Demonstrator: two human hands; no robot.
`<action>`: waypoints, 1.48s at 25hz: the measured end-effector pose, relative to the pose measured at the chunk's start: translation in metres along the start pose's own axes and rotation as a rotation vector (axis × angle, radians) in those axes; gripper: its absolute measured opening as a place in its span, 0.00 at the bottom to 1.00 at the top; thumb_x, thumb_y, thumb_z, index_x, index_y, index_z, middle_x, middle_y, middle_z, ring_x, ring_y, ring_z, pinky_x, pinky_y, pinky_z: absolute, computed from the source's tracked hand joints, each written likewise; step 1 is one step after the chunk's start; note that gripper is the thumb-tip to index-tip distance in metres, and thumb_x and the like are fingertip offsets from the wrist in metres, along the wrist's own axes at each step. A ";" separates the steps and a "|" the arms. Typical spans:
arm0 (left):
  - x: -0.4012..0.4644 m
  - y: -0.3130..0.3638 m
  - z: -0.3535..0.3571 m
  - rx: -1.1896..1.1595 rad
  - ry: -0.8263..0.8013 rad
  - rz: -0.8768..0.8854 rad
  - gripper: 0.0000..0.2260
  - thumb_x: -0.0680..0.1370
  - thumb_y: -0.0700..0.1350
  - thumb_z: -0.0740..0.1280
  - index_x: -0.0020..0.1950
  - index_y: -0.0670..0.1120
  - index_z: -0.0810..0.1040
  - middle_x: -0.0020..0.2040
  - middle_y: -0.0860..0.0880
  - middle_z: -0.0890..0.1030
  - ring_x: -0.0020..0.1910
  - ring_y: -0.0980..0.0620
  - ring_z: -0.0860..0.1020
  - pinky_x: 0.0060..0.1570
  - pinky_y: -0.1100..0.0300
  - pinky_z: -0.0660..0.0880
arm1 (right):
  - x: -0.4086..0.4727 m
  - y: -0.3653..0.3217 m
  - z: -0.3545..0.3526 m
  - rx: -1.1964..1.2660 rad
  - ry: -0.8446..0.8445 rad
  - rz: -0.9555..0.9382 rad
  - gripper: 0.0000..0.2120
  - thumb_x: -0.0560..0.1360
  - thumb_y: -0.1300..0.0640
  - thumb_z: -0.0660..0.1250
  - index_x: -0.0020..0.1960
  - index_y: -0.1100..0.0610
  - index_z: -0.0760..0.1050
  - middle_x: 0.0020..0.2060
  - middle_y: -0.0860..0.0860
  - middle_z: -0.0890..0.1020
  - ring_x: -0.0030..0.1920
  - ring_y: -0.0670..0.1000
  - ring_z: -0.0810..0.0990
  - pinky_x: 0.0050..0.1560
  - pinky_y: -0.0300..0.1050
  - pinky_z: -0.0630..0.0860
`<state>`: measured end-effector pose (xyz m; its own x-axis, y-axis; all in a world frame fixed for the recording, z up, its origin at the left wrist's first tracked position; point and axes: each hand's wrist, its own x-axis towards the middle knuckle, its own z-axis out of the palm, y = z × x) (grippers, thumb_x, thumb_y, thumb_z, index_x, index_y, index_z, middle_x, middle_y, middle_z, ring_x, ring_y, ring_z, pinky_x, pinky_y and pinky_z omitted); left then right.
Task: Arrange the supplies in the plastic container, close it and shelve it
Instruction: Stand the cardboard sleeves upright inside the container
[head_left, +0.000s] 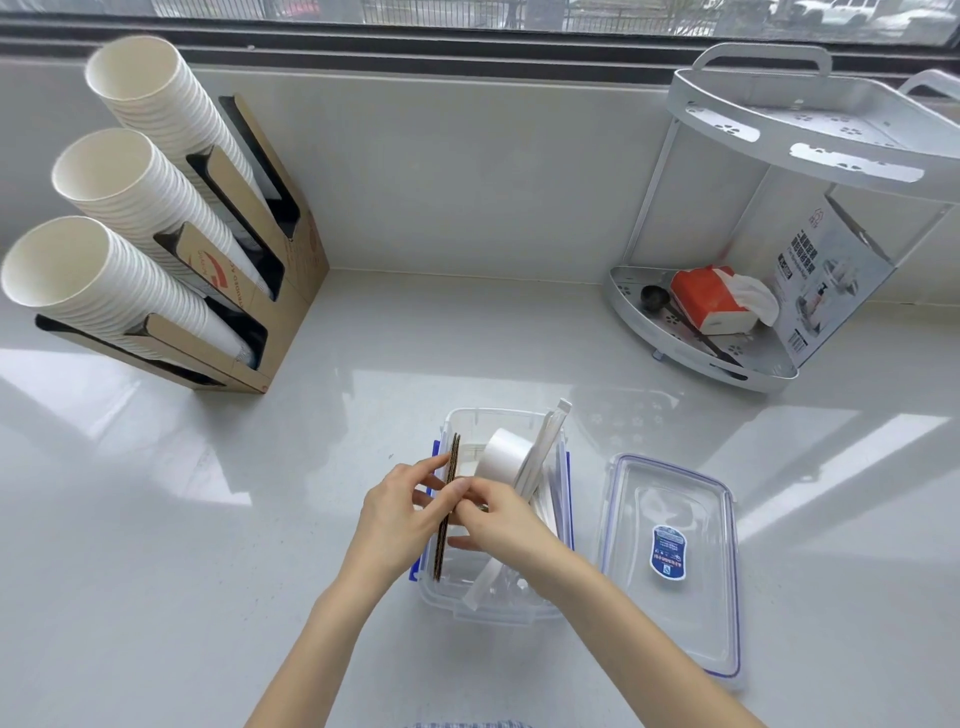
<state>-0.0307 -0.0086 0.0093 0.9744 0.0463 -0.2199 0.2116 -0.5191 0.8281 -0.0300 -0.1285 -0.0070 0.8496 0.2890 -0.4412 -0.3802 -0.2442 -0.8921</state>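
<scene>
A clear plastic container (470, 610) with blue clips stands on the white counter in front of me. A stack of flat brown cardboard sleeves (448, 512) stands on edge along its left wall. My left hand (397, 512) and my right hand (498, 519) both pinch that stack from either side. A white paper cup (503, 453) lies on its side in the container, with long white wrapped straws (543, 447) leaning against the right wall. The clear lid (672, 566) with a blue label lies flat to the right of the container.
A cardboard holder (270, 291) with three slanted stacks of paper cups stands at the back left. A two-tier white metal shelf (779, 228) at the back right holds a tissue pack, a black scoop and a boxed product. A window ledge runs along the back.
</scene>
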 end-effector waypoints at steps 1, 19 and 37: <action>0.001 0.000 0.000 -0.002 0.008 -0.005 0.17 0.73 0.50 0.66 0.61 0.49 0.74 0.48 0.50 0.77 0.46 0.50 0.78 0.53 0.55 0.76 | -0.001 -0.001 0.000 0.014 -0.015 0.002 0.18 0.77 0.59 0.53 0.65 0.55 0.72 0.61 0.51 0.79 0.59 0.48 0.79 0.55 0.41 0.78; 0.001 -0.012 0.010 0.359 0.205 0.161 0.06 0.74 0.41 0.61 0.44 0.43 0.78 0.35 0.48 0.71 0.35 0.45 0.74 0.35 0.58 0.67 | -0.009 0.013 0.008 -1.026 -0.062 -0.032 0.23 0.72 0.59 0.65 0.66 0.59 0.66 0.62 0.57 0.68 0.64 0.58 0.67 0.63 0.51 0.65; -0.001 -0.008 0.027 0.450 0.242 0.182 0.10 0.75 0.39 0.60 0.54 0.40 0.76 0.42 0.49 0.66 0.33 0.46 0.68 0.33 0.57 0.63 | -0.012 0.013 0.004 -1.020 0.080 -0.070 0.26 0.71 0.61 0.64 0.68 0.58 0.64 0.62 0.58 0.67 0.65 0.58 0.64 0.64 0.50 0.63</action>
<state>-0.0353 -0.0281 -0.0109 0.9931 0.0891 0.0760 0.0358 -0.8489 0.5274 -0.0464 -0.1314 -0.0135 0.8939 0.2795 -0.3505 0.1312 -0.9107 -0.3916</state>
